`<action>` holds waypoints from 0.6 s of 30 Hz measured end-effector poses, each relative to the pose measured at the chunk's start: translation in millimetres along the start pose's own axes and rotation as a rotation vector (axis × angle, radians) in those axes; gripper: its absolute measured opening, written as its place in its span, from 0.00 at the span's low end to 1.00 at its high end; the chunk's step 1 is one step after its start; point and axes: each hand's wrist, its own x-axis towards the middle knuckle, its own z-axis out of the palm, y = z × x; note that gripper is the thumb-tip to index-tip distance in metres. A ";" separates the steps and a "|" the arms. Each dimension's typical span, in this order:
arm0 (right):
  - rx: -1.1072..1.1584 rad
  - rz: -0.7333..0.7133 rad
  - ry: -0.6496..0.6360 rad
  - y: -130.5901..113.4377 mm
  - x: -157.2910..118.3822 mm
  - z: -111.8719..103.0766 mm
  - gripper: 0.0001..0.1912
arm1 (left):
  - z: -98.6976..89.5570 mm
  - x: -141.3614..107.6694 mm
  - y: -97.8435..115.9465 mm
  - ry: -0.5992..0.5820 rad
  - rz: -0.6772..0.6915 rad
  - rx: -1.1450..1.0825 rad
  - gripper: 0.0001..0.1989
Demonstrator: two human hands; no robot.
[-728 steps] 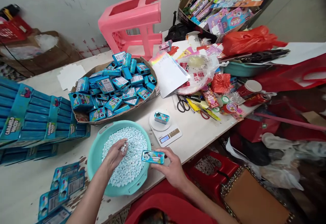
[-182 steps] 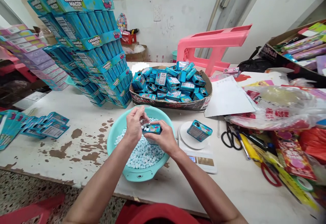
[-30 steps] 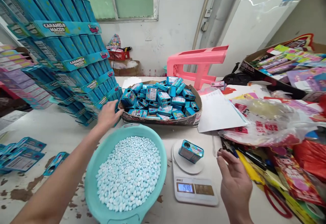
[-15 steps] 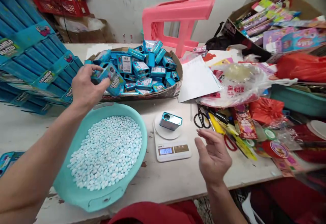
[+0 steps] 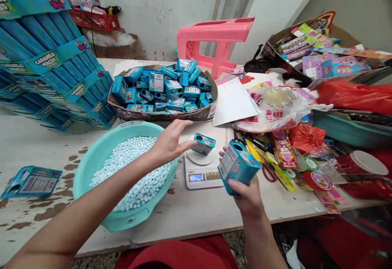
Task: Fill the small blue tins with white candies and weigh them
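My right hand (image 5: 249,193) is closed around a blue candy tin (image 5: 238,167), tilted, with a round hole in its top. My left hand (image 5: 173,142) is open, fingers apart, reaching over the basin's right edge just left of another blue tin (image 5: 204,144). That second tin lies on the round pan of a white digital scale (image 5: 203,176), whose display is lit. Below my left forearm stands a turquoise basin (image 5: 80,175) holding many small pale-blue candies (image 5: 137,189).
A cardboard box (image 5: 162,116) of blue tins sits behind the basin. Stacked blue display packs (image 5: 55,65) rise at left, and one tin (image 5: 32,182) lies on the table at far left. Scissors (image 5: 269,173), plastic bags (image 5: 272,110) and wrappers crowd the right. A pink stool (image 5: 214,30) stands behind.
The tin that was in my left hand over the box is gone from it; my right hand, empty before, now holds a tin. My left hand has moved right, towards the scale.
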 end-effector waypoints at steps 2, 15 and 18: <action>0.199 0.061 0.065 3.8 -6.2 -14.7 0.34 | 26.9 16.1 -20.9 -0.077 0.103 0.159 0.34; 0.483 0.378 0.062 20.9 -1.2 -17.1 0.35 | -84.3 -39.8 -5.1 0.206 -0.180 0.515 0.25; 0.486 0.425 0.079 32.7 4.1 -8.9 0.32 | -154.4 -83.4 -28.9 0.539 -0.398 0.812 0.27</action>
